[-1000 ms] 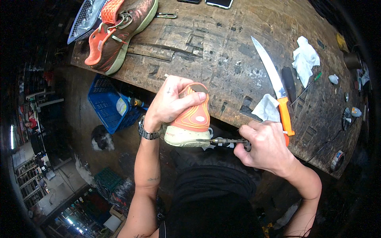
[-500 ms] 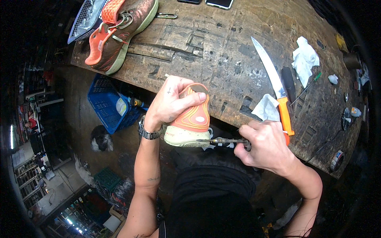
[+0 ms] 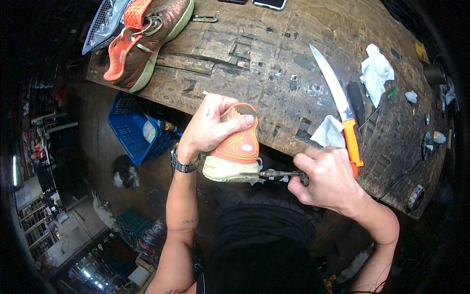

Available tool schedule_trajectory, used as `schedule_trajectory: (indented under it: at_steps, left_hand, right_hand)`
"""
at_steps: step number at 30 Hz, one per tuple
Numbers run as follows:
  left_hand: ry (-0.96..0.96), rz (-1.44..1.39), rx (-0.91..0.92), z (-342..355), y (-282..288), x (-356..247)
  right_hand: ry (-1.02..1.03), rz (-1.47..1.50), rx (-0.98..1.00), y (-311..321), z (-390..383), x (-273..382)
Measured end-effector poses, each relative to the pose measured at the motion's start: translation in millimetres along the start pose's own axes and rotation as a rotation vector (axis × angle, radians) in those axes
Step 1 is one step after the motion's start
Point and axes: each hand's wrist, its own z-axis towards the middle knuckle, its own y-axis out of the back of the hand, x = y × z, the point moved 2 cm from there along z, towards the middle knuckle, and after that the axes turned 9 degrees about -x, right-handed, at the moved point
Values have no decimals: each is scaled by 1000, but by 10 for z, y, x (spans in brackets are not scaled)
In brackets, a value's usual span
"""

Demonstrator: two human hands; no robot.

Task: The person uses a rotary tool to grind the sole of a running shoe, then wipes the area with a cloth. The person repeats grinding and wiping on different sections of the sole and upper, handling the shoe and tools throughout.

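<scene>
My left hand is closed around the upper of a sneaker, thumb on its orange heel collar. The heel faces me, with its pale yellow-green midsole at the bottom. In the fist of my right hand is a slim dark metal tool like an awl. Its thin tip lies against the right part of the heel's sole edge; whether it goes into the material I cannot tell. An orange-red piece past my right hand may be the tool's handle end. My palm hides most of the grip.
A worn wooden bench spans the far side. On it lie the matching sneaker, a curved knife with orange handle, a dark-handled tool, white rags and a phone. A blue crate stands below, left.
The sneaker's heel has turned very slightly, and the tool's tip sits a little further left along the sole edge. Both hands keep their grip in nearly the same place.
</scene>
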Motion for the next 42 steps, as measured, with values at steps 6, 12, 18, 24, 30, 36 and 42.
schedule_trajectory:
  at_steps: [6, 12, 18, 24, 30, 36, 42]
  left_hand:
    - [13, -42, -16, 18, 34, -7]
    - [40, -48, -8, 18, 32, -6]
    - [12, -109, -36, 7, 21, 35]
    - [-154, 90, -129, 1, 23, 17]
    - [-48, -98, -134, 0, 0, 85]
    - [-39, -120, -164, -5, -24, 99]
    - [-35, -87, -164, 9, -23, 94]
  right_hand:
    - [131, -72, 162, -75, -94, 12]
    - [-35, 162, 186, -65, -160, 5]
    - [-281, 535, 441, 394, -442, -394]
    - [-863, 1398, -445, 524, -1148, -973]
    - [-722, 465, -427, 483, -1559, -1377]
    - [-625, -290, -422, 489, -1353, -1474]
    - [-194, -272, -419, 135, -892, -669]
